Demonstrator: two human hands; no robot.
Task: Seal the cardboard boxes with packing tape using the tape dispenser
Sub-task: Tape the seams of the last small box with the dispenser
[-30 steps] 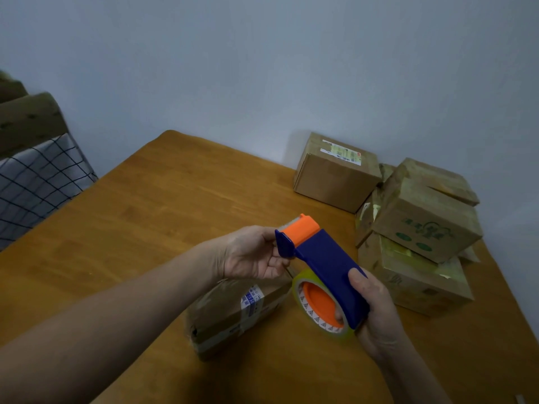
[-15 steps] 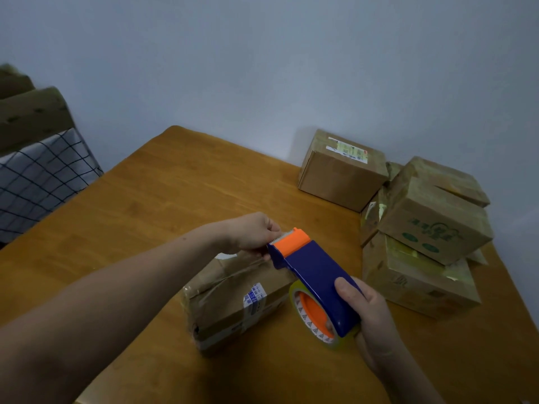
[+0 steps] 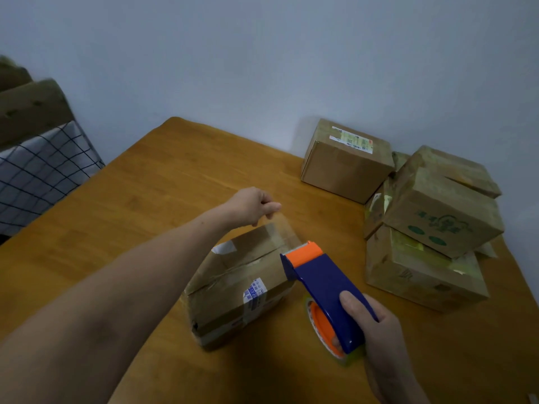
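Left hand (image 3: 253, 206) is out past the far end of the cardboard box (image 3: 233, 287). Its fingers are curled in, with thumb and fingertips pinching the loose end of the clear tape strip (image 3: 288, 230). It isn't resting on the box or pressing on anything else. The strip stretches from that pinch back over the box's far right corner to the orange head of the tape dispenser (image 3: 323, 282).

Right hand (image 3: 379, 330) has a full grip on the dispenser's blue handle, thumb laid along the top and the other fingers wrapped underneath. 1 fingertip peeks out inside the orange core of the tape roll (image 3: 316, 322). The dispenser sits just off the right side of the box, head about level with the box top and roll end down low. Can't tell if the roll actually touches the tabletop (image 3: 140, 205).

The box lies flat on the wood, turned at an angle, flaps closed with old tape lines across them. There's a white-and-blue label (image 3: 256, 293) on its near right face.

Behind and to the right of it stands 1 closed carton (image 3: 344, 170) with a shipping sticker on top. Directly right of the box is a pile of cartons (image 3: 437, 223), the upper one tilted and printed in green. Way off to the box's left, past the tabletop edge, there's a checked cloth (image 3: 38, 176).
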